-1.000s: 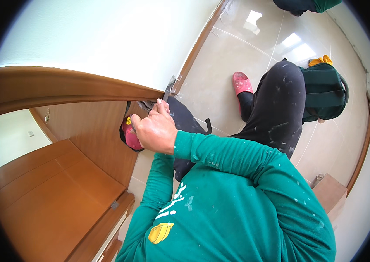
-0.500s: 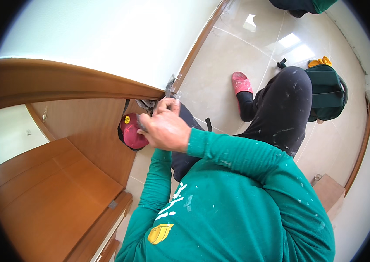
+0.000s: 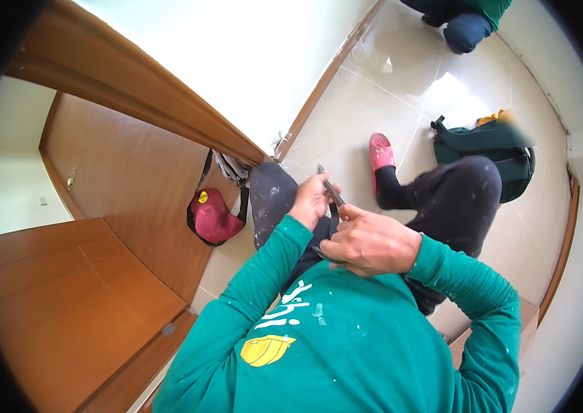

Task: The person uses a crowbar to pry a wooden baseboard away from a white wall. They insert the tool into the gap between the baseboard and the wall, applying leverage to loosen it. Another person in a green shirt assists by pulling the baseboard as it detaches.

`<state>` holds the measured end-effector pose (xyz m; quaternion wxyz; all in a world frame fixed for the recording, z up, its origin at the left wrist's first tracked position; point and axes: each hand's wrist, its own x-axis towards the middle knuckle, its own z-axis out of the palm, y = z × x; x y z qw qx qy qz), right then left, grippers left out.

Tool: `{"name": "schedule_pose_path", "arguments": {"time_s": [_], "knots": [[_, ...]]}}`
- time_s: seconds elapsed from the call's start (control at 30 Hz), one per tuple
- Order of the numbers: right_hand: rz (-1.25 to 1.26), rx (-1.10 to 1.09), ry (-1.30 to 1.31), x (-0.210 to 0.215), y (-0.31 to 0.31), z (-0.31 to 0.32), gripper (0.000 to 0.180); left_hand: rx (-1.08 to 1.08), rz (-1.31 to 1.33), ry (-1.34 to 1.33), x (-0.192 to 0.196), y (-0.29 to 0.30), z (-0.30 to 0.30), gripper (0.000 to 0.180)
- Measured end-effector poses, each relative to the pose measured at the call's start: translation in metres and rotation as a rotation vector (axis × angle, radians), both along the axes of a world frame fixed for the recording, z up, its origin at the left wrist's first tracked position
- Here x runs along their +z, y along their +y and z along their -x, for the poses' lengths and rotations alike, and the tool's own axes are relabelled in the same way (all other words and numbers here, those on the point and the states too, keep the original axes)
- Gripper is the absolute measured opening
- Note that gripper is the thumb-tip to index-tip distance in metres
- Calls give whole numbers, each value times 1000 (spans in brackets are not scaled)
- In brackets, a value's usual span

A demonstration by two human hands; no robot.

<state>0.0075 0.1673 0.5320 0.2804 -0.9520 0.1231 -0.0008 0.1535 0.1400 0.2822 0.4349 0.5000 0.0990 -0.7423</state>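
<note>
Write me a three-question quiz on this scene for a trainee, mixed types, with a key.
1. What colour is the cap near the brown wooden panel? A) green B) maroon C) white
2. True or false: the slim dark tool is up at the left hand and right hand, not lying on the tiled floor.
3. Fill the gap: in the picture, the pink shoe is to the ____ of the cap.

Key: 1. B; 2. True; 3. right
</note>
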Motion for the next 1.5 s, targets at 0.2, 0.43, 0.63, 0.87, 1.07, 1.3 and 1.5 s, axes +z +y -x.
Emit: {"name": "schedule_pose_path", "arguments": {"time_s": [0.2, 0.43, 0.63, 0.87, 1.07, 1.3, 1.5], "knots": [[26, -292, -21, -38, 12, 25, 42, 439, -119, 166, -63, -14, 14, 11], [-974, -1199, -5, -146, 28, 46, 75, 723, -19, 285, -126, -15, 41, 10], [-555, -1014, 210, -206, 9, 67, 49, 777, -144, 102, -148, -6, 57, 24], [-482, -923, 311, -199, 15, 59, 43, 396, -260, -338, -150, 2, 63, 34], [-457, -930, 253, -236, 14, 37, 47, 328, -205, -500, -175, -22, 30, 37], [-586, -997, 288, -286, 29, 53, 45, 234, -178, -701, -200, -16, 44, 40], [-608, -977, 395, -295, 23, 51, 47, 233, -183, -775, -208, -17, 44, 43]]}}
